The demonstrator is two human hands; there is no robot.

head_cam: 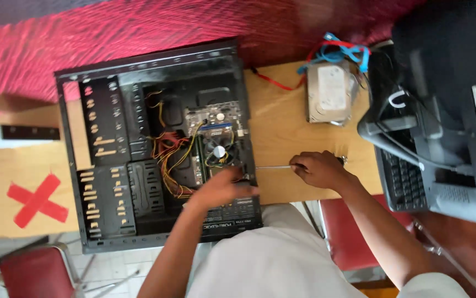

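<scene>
Gripping a screwdriver (275,166) by its handle, the right hand (319,169) drives it level toward the open computer case (155,143).

Its fingers are wrapped tight round the handle, and the thin metal shaft runs left from the fist, long axis across the wooden table (282,121), tip meeting the case's right edge just beside the left hand (224,186). That left hand rests inside the case near the motherboard (216,138); it is blurred, so whether it pinches anything cannot be told. It is the nearer of the two hands to the tip. A hard drive (329,92) with red and blue cables lies farther off on the table, well apart from both hands, and a keyboard (409,176) sits at the right.
</scene>
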